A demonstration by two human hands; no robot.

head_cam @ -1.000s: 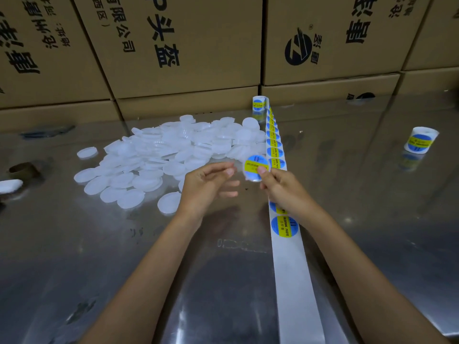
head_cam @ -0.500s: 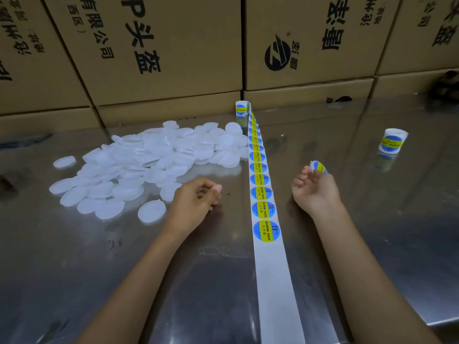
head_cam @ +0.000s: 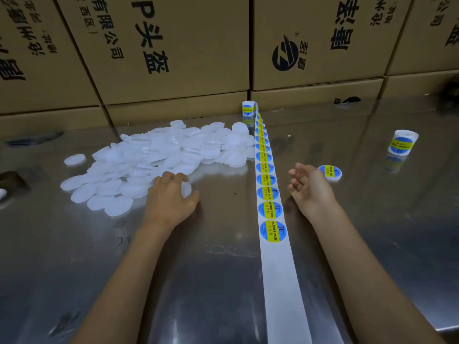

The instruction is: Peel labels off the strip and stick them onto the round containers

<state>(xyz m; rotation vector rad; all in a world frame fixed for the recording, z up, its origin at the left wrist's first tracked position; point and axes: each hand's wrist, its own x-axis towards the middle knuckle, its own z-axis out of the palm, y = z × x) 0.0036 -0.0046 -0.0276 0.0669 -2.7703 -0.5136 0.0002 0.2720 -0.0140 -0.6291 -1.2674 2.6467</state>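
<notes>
A white backing strip (head_cam: 283, 281) runs up the middle of the metal table to its roll (head_cam: 248, 108), carrying several round blue-and-yellow labels (head_cam: 272, 231). Left of it lies a pile of plain white round containers (head_cam: 159, 155). My left hand (head_cam: 169, 202) is at the pile's near edge, its fingers and thumb curled round one white container (head_cam: 186, 189). My right hand (head_cam: 310, 188) lies to the right of the strip with relaxed fingers, holding nothing. Just beyond its fingertips a labelled container (head_cam: 330, 173) lies on the table.
A second roll of labels (head_cam: 402, 142) stands at the right of the table (head_cam: 223, 281). Stacked cardboard boxes (head_cam: 173, 50) wall off the back edge. A dark object (head_cam: 10, 180) sits at the far left edge.
My right hand carried the freshly labelled container to the right and let it go on the table. My left hand reached to the pile and took hold of a plain container.
</notes>
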